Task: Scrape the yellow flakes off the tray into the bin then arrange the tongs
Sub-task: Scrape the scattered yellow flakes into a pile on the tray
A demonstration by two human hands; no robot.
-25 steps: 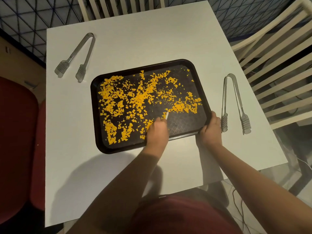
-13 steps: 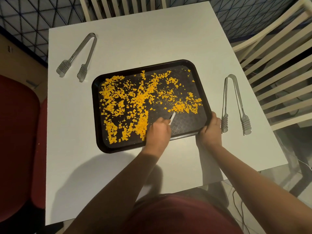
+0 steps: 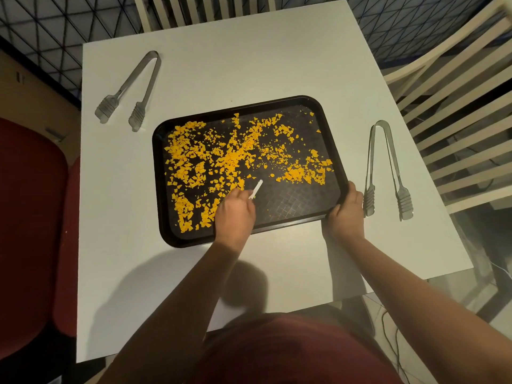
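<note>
Square white matte table (image 3: 249, 62), smooth-topped, filled the middle of the frame. Dark net-patterned floor showed along the upper edge. Cream slatted wooden chair (image 3: 454, 87) stood at the right of the frame, another cream slatted chair back (image 3: 205, 8) at the top centre, a dark red padded seat (image 3: 30, 231) at the left.

Black rectangular plastic tray (image 3: 302, 210) with rounded corners and a raised rim lay at the centre of the table, its floor embossed in a fine grid. Held thin, angular yellow flakes (image 3: 210, 162), thick across its left half and top, with a smaller cluster at the right; lower right patch nearly bare.

Left hand (image 3: 235, 214) hovered over the tray's lower middle, fingers curled round a small white flat scraper (image 3: 257, 189), its tip pointing up and right, just beside the edge of the flakes. Right hand (image 3: 347, 214) clasped the tray's lower right corner, thumb hooked over the rim.

Grey metal tongs with ribbed tips (image 3: 128, 88) lay at the upper left of the frame, arms spread, well apart from the tray. Second pair of grey ribbed metal tongs (image 3: 386, 170) lay at the right, arms spread, tips toward the lower edge, just beside the right hand.
</note>
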